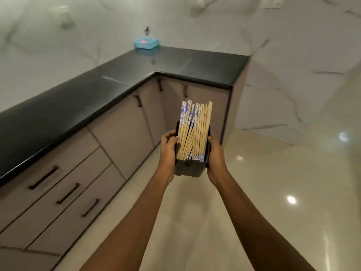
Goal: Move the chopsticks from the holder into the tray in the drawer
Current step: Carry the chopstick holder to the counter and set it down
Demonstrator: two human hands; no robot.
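Black holder (192, 169) packed with wooden chopsticks (195, 130) sits mid-frame, left hand (169, 151) and right hand (215, 159) clasping its sides; closed drawers (64, 192) lower left, blue basket (146, 43) on counter (82, 98) above.

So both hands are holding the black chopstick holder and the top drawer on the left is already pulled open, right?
Not quite. Both hands, left hand and right hand, do hold the black holder, but the drawers on the left are all closed, as the head view shows.

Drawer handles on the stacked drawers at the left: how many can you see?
3: top handle, middle handle, bottom handle, one per drawer, stepping down to the right. More drawers may lie outside the picture.
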